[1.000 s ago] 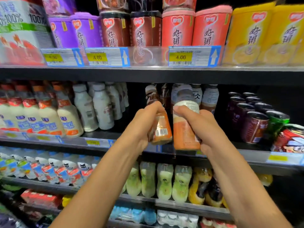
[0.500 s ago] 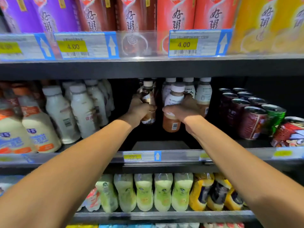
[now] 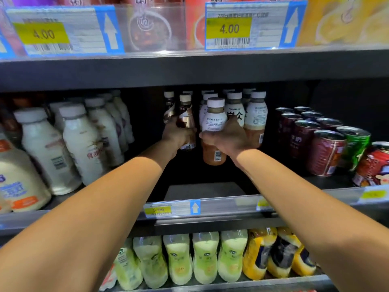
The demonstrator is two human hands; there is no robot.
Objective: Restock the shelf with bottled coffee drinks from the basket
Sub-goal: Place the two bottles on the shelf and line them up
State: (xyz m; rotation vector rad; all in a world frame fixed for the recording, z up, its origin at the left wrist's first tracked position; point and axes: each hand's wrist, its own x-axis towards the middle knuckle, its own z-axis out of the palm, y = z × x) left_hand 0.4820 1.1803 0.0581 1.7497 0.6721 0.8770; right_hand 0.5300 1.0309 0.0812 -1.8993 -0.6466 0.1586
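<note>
A shop. Dark shelves (image 3: 189,68) run in tiers, their edges fitted with price tags (image 3: 229,28), one showing 4.00, a barcode and a blue arrow. Behind them stand rows of identical bottles (image 3: 255,114) and cans (image 3: 326,152); the blurred top row may be tubs (image 3: 341,22).

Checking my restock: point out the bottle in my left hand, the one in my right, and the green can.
Brown-label coffee bottle (image 3: 187,120): head view, on its brown label.
White-label coffee bottle (image 3: 214,123): head view, on its white label front.
Green can (image 3: 357,150): head view, on its green side wall.
</note>
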